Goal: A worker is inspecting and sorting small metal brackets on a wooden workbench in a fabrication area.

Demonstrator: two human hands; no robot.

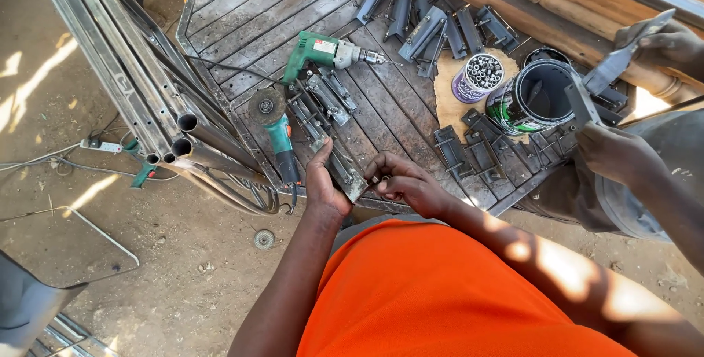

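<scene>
My left hand (323,185) grips the near end of a long grey metal latch piece (339,164) lying on a steel door panel (249,5). My right hand (405,181) is curled at the same end of that piece, fingers pinched on a small part I cannot make out. A green electric drill (323,52) and a green angle grinder (273,119) lie just beyond my hands. More grey latch pieces (469,153) are scattered on the panel.
A co-worker on the right holds a metal piece (587,100) in one hand (614,153), with the other hand (664,42) raised. A paint can (534,97) and a small tin of bolts (477,77) stand nearby. Steel tubes (183,133) lie at left on dirt ground.
</scene>
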